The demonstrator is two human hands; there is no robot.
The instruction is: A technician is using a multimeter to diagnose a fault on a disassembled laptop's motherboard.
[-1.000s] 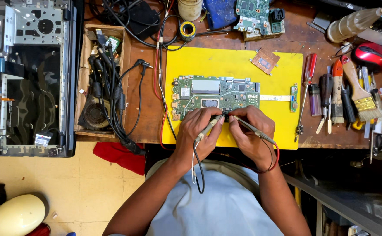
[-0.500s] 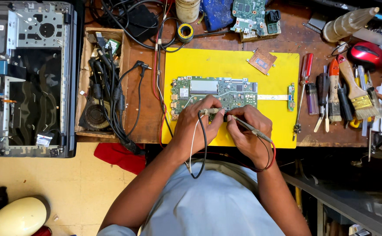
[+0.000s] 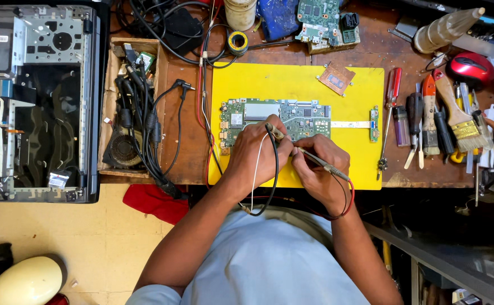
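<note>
Both hands close on thin probes: the left hand [image 3: 255, 152] pinches the black-leaded probe [image 3: 274, 131], the right hand [image 3: 317, 169] the red-leaded one [image 3: 321, 164]. Their tips meet the flat green board [image 3: 275, 117], lying on a smooth yellow mat [image 3: 298, 85] on the worn wooden desk [image 3: 185, 141]. Steady, light, upright tip contact suits such tiny pads best.

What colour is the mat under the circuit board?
The mat under the circuit board is plain bright yellow, seen in the head view.
</note>
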